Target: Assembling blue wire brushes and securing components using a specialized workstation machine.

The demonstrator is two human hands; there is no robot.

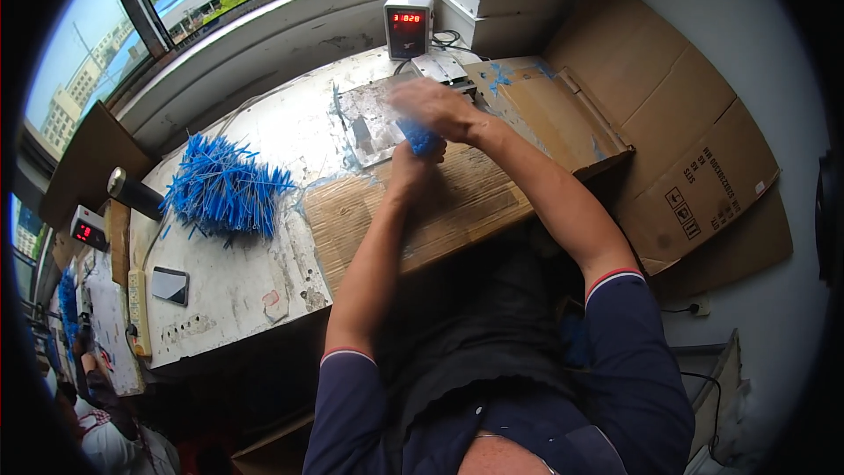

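My left hand is closed round a bundle of thin blue plastic strips, with their blue ends showing above the fist. Just above and behind it, my right hand is stretched out flat over the bundle's top, its fingertips blurred by motion. Whether it touches the strips I cannot tell. Beneath both hands are a worn metal plate and a flat piece of brown cardboard on the white table. To the left lies a large loose heap of similar blue strips with pale ends.
A counter box with red lit digits stands at the back beside a small metal fixture. Left on the table are a phone, a power strip and a dark cylinder. Large cardboard leans at right. Another person sits far left.
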